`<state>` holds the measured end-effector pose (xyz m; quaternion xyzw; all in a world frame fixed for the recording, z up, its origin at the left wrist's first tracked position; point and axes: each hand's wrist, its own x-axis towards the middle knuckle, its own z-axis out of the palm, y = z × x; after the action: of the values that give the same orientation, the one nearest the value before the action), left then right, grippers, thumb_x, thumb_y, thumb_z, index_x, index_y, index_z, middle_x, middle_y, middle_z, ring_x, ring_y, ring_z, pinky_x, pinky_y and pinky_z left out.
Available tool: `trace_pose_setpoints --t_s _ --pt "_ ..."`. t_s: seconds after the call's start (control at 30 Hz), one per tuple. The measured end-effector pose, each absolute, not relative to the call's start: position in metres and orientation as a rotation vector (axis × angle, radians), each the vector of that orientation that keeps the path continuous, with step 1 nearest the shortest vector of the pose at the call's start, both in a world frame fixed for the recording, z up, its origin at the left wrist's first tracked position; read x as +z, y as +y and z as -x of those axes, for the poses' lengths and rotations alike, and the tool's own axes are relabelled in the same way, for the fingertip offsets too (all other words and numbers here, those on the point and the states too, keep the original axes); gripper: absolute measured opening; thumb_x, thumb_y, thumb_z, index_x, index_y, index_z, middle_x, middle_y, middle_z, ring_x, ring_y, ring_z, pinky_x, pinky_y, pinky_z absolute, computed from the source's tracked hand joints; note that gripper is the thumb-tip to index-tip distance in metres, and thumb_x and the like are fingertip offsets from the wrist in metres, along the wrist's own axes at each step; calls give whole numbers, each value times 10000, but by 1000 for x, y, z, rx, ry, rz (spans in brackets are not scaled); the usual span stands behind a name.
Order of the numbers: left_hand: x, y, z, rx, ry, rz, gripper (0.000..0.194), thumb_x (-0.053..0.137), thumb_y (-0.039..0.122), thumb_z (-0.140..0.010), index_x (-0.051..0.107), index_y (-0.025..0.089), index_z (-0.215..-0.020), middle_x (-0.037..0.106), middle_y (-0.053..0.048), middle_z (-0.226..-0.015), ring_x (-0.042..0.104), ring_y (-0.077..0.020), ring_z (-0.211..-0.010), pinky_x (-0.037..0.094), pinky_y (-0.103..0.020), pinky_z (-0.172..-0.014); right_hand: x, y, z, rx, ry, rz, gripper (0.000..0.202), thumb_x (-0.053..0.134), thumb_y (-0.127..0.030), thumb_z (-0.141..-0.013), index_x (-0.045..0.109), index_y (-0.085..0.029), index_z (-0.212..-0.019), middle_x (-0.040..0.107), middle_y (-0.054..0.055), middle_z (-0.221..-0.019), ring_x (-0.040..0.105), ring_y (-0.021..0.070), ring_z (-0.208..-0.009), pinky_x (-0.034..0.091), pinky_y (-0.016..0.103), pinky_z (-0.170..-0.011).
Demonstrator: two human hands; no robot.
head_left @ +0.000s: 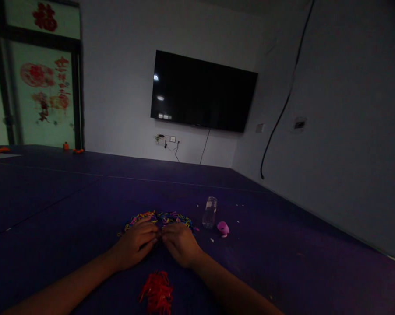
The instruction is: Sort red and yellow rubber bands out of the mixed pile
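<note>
My left hand (139, 240) and my right hand (180, 242) meet at the fingertips low over the purple tabletop (95, 210). Their fingers are curled and pressed together; whatever lies between them is too small and dark to make out. Just beyond the hands spreads a heap of thin multicoloured bands (171, 216), like small rubber bands, partly covered by my fingers. Nearer to me is a separate pile of red bands (157, 292), between my forearms. To the right of my right hand stands a clear bottle (209, 213), without a cap. A pink cap-like piece (223, 228) lies beside it.
Small white scraps (212, 240) are scattered around the bottle. Orange items (66, 145) sit at the table's far left, near a white sheet (3, 156). A wall-mounted television (204, 92) hangs beyond the table, and a black cable (283, 109) dangles on the right wall.
</note>
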<state>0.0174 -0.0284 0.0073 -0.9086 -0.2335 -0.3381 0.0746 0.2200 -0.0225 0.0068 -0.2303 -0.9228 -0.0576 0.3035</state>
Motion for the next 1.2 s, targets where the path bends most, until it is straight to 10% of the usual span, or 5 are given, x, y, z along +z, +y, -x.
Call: trace_pose_setpoints --t_s 0.57,1.2 --pt "11 -36 -21 -1065 -833 2725 254 419 182 -838 531 195 -611 553 -28 -665 527 -188 -691 444 -363 -704 4 -20 -215 -47 -2525 591 178 463 -113 -799 620 -190 -765 667 41 -920 595 169 -886 443 294 -811" --pt "5 -25 -19 -940 -1048 2690 108 583 137 -746 654 218 -749 616 -37 -863 562 -236 -878 450 -400 -790 -15 -4 -219 109 -2158 814 213 498 -106 -822 681 -210 -849 697 43 -918 636 155 -856 460 295 -832"
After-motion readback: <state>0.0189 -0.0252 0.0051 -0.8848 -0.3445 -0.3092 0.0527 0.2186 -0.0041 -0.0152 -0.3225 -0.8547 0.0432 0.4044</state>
